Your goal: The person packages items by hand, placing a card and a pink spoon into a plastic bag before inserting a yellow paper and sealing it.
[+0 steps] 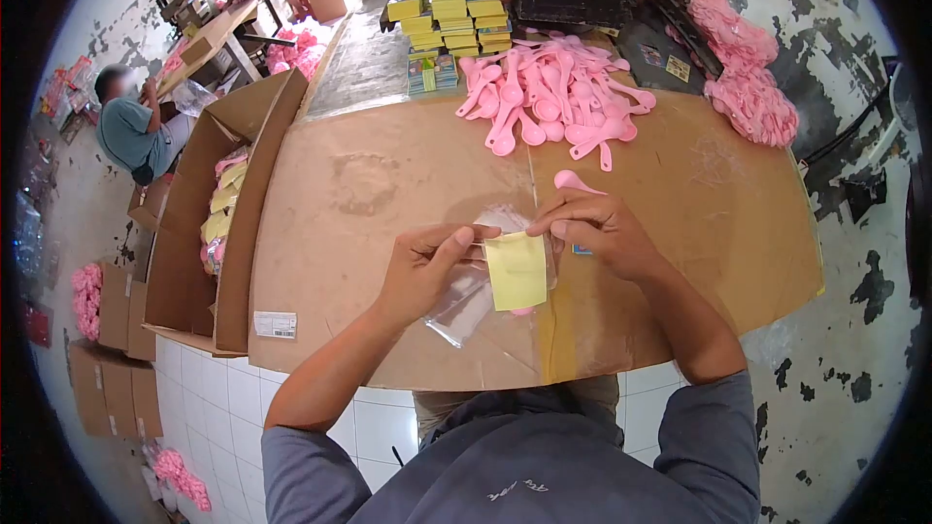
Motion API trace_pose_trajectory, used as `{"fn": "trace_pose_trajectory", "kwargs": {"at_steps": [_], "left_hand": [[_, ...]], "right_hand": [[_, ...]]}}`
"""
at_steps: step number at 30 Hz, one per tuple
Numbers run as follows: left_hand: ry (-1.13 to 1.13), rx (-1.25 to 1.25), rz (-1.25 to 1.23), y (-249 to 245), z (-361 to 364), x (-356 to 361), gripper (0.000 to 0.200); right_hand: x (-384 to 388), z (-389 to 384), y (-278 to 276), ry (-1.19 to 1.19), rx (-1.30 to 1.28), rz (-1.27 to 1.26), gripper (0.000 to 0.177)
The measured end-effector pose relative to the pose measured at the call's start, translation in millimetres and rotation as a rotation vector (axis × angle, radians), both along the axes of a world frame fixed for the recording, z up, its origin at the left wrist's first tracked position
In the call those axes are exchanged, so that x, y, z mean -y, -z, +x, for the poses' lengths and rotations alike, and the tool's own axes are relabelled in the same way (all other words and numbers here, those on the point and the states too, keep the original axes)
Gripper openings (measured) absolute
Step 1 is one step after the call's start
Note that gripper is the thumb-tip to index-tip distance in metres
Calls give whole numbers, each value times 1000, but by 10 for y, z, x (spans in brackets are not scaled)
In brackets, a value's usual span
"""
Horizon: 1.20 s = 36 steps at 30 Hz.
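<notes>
A yellow card [517, 274] hangs between my two hands, with clear plastic showing along its sides; it looks to be in or against a clear plastic bag [554, 267]. My left hand [432, 262] is closed at the bag's upper left edge, thumb against fingers. Closed in a pinch, my right hand [600, 233] grips the top right corner of card and plastic. A bit of pink shows under the card's lower edge. More clear plastic bags [458, 309] lie beneath my left hand. Just beyond my right hand is a pink spoon [575, 180].
Pink measuring spoons [553, 92] are heaped at the table's far side, beside stacks of yellow-edged cards [454, 10]. On the left stands a long cardboard box [233, 306] holding packed pieces. A label [276, 324] lies near the table's left edge. Another person [136, 131] sits further left.
</notes>
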State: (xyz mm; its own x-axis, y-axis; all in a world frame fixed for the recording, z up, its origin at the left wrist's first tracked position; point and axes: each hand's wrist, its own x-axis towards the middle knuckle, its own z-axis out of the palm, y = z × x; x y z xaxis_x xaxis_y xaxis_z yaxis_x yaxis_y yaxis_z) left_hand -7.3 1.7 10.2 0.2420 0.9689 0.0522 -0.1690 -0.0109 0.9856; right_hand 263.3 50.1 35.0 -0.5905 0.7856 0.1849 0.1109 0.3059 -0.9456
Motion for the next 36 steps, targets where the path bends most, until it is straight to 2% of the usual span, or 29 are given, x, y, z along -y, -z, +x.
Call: {"fn": "trace_pose_trajectory", "kwargs": {"at_steps": [3, 6, 9, 12, 15, 18, 22, 24, 25, 28, 30, 32, 34, 35, 36], "left_hand": [[-4, -20, 0, 59, 21, -12, 22], [-4, -81, -1, 54, 53, -7, 21], [-5, -109, -36, 40, 56, -17, 21], [-23, -71, -80, 32, 66, -9, 22], [-26, -29, -64, 34, 45, -24, 25], [-33, 21, 7, 31, 50, -32, 29], [-51, 4, 114, -49, 168, 23, 33], [103, -95, 9, -42, 59, -4, 30], [177, -145, -44, -61, -16, -21, 28], [-37, -239, -163, -290, -230, -64, 30], [-317, -108, 161, -118, -604, -230, 33], [-664, 279, 363, -288, -827, -332, 39], [-802, 562, 349, -597, -829, -296, 45], [-793, 577, 331, -521, -856, -330, 39], [-710, 290, 305, -390, -851, -360, 38]], "right_hand": [[-21, -17, 50, -5, 38, 150, 19], [14, -30, 3, 22, 104, 48, 15], [-42, -9, 103, -14, 59, 11, 21], [-23, -53, 157, -13, -43, -60, 37], [50, -51, 22, -122, 83, -126, 50], [13, -42, 173, -146, 26, -130, 52], [36, -53, 60, -123, -39, -209, 49], [30, -52, 15, -141, -113, -234, 46], [29, -36, -54, -111, -49, -173, 44], [-55, 109, -200, 1, 139, 74, 38], [-179, 380, -126, 112, 282, 314, 37], [-248, 605, -152, 210, 468, 448, 39], [-277, 796, -105, 264, 576, 501, 41], [-310, 872, -21, 265, 591, 489, 42], [-329, 898, 29, 265, 605, 477, 42]]}}
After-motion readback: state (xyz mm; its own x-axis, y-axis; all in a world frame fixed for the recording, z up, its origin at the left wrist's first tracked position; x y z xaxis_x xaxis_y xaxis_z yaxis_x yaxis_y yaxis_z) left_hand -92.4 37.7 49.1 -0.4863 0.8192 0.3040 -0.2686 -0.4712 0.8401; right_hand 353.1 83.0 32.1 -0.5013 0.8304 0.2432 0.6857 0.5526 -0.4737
